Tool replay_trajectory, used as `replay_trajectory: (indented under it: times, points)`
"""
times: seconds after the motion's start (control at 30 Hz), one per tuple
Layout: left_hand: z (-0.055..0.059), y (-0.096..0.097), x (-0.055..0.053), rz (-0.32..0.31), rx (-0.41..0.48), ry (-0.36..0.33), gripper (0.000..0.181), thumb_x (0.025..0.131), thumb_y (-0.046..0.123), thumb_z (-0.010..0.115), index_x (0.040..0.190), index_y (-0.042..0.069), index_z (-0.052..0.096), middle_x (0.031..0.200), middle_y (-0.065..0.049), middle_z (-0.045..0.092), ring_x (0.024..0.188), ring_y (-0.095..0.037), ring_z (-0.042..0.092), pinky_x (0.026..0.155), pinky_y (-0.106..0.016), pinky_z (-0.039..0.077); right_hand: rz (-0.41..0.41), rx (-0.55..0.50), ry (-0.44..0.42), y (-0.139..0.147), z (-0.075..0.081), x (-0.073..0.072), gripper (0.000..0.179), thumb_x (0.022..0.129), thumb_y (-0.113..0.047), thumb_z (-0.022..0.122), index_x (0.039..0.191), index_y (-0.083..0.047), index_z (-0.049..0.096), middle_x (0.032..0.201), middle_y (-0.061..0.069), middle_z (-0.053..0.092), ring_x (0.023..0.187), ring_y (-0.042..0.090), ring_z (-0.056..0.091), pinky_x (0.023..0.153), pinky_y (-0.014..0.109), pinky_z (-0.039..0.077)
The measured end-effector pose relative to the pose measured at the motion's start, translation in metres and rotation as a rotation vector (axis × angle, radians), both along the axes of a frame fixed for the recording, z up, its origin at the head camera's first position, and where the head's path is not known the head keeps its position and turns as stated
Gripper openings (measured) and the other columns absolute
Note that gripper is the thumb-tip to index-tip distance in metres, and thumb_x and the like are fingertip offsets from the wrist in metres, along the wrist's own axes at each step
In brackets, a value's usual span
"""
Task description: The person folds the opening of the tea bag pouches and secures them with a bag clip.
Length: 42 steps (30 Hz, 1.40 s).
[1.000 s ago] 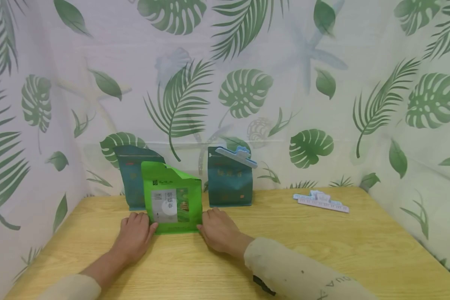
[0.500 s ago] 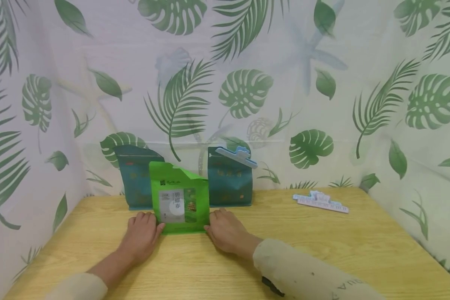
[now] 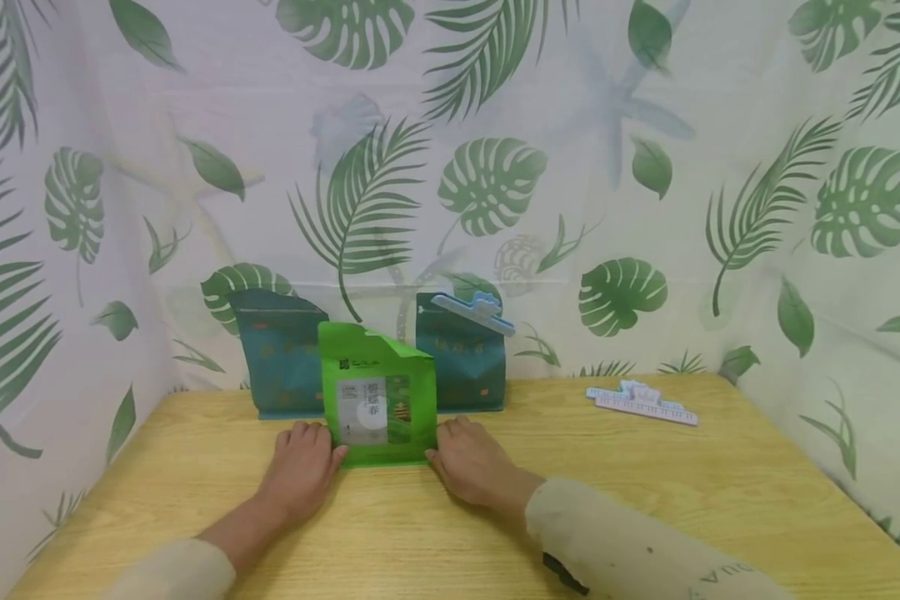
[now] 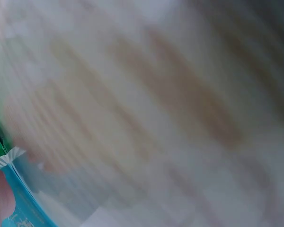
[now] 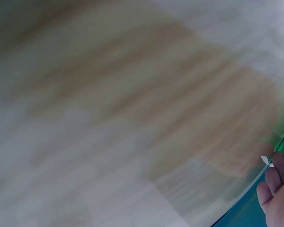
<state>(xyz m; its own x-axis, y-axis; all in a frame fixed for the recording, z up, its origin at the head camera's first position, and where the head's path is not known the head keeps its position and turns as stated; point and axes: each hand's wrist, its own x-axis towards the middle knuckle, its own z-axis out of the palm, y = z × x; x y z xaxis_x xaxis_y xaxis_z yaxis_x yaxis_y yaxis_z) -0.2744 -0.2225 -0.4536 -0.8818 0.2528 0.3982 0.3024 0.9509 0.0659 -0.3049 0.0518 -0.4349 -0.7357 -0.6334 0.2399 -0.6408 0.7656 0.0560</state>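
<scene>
A bright green tea pouch stands upright on the wooden table, its top sloping down to the right. My left hand grips its lower left edge, thumb at the front and fingers along the side. The lower right edge is held the same way by my right hand. Behind stand two teal pouches: one at the left, partly covered by the green one, and one at the right with a blue sealing clip slanted across its top. Fingers show at the right wrist view's lower right edge.
Two sealing clips, one bluish and one pale pink, lie together on the table's right side. A leaf-patterned cloth hangs behind and at both sides of the wooden table.
Both hands have moved to the right with the green pouch between them. It now covers less of the left teal pouch and overlaps the right one's left edge.
</scene>
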Motion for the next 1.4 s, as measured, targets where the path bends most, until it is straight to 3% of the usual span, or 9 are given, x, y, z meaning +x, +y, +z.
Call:
replay_trajectory:
  times: [0.23,0.87,1.4]
  points:
    - [0.0,0.01,-0.003,-0.002,-0.009,-0.012,0.035,0.105,0.03,0.05,0.108,-0.004,0.057,0.111,-0.019,0.062,0.109,-0.035,0.05,0.096,-0.053,0.039,-0.001,-0.006,0.022,0.011,-0.001,-0.001,0.032,0.105,-0.029,0.049,0.103,0.001,0.06,0.104,0.015,0.066,0.097,0.027,0.058,0.089,0.041,0.049]
    - [-0.002,0.035,-0.006,-0.046,-0.009,-0.057,0.027,0.105,0.027,0.052,0.102,0.0,0.054,0.088,-0.008,0.056,0.09,-0.026,0.046,0.081,-0.041,0.036,0.001,-0.032,0.023,0.038,-0.003,-0.002,0.028,0.104,-0.027,0.052,0.096,-0.001,0.058,0.093,0.011,0.063,0.089,0.025,0.057,0.083,0.041,0.049]
    - [-0.008,0.055,-0.014,-0.057,-0.013,-0.027,0.029,0.104,0.029,0.054,0.103,0.0,0.055,0.095,-0.011,0.061,0.095,-0.028,0.05,0.085,-0.044,0.039,0.008,-0.074,0.061,0.058,-0.004,-0.002,0.025,0.102,-0.023,0.055,0.093,0.001,0.057,0.092,0.014,0.063,0.087,0.027,0.057,0.08,0.043,0.05]
